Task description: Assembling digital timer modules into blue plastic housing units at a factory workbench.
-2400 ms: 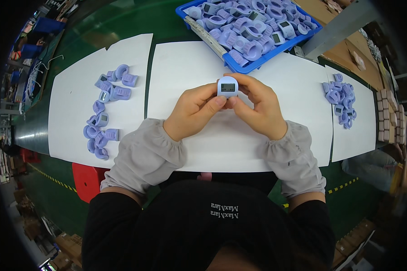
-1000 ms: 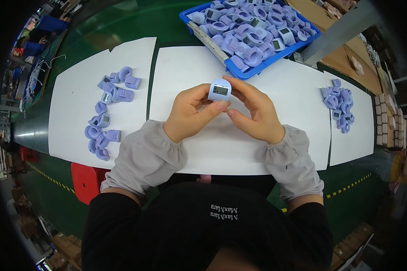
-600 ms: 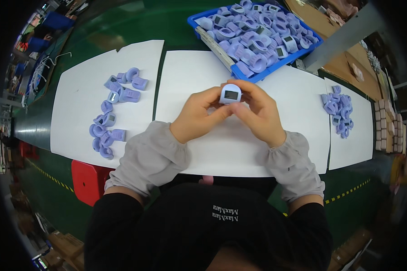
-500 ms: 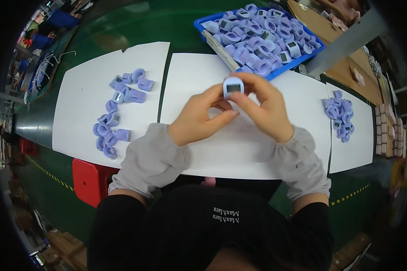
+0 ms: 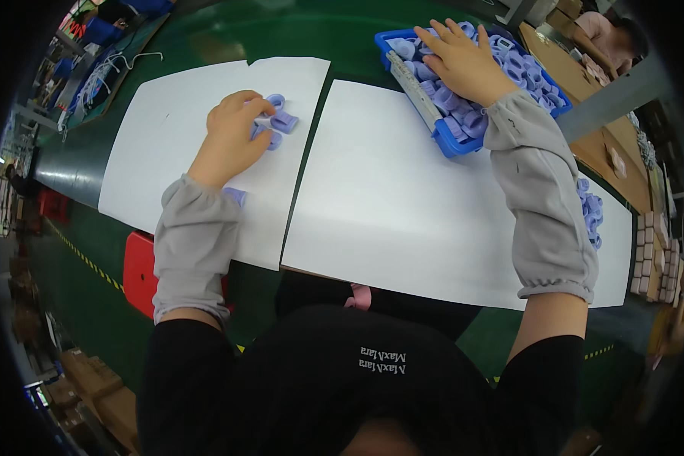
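Lavender ring devices (image 5: 284, 121) lay toward the right edge of the left white sheet (image 5: 159, 137), the nearest partly behind the left sleeve (image 5: 196, 228). The left hand (image 5: 232, 137) curled at the farther ones; with its palm hidden, whether it grasped 1 couldn't be told. Toward the blue bin's (image 5: 452, 147) far edge, the right hand (image 5: 467, 67) spread its fingers, released, obscuring devices beneath. The step looked like picking another device; the next move likely called for right fingers closing on 1.

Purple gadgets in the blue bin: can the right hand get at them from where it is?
Most likely yes: the right hand is spread over the blue bin, which has no lid over the purple gadgets.
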Available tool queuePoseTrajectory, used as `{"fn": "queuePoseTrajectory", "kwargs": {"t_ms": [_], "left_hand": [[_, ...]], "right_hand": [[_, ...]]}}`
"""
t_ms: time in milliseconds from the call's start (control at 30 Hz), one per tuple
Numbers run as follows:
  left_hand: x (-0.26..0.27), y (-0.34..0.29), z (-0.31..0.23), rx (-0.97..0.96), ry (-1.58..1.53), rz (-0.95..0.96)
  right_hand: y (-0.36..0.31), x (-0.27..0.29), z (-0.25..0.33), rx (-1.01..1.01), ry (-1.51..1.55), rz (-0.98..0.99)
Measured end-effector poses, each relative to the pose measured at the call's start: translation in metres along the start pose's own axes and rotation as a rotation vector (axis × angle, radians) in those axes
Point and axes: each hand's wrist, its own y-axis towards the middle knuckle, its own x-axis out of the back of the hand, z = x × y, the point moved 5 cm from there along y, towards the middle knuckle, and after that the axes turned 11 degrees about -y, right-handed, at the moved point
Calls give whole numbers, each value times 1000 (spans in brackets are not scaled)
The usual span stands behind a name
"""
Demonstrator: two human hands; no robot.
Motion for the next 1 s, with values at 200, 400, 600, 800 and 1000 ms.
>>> {"fn": "queuePoseTrajectory", "kwargs": {"t_ms": [200,400,600,800,1000], "left_hand": [[-31,13,14,104,108,90],[-39,31,-37,230,-225,118],[-104,29,-119,526,-1515,551],[-135,14,-121,688,-1705,802],[-138,19,-115,371,-1500,340]], "right_hand": [[-11,8,5,13,24,43],[-65,78,18,53,729,-333],[-135,55,60,-216,1663,45],[-153,52,49,-121,1526,-58],[-163,37,57,-346,1756,-49]]}}
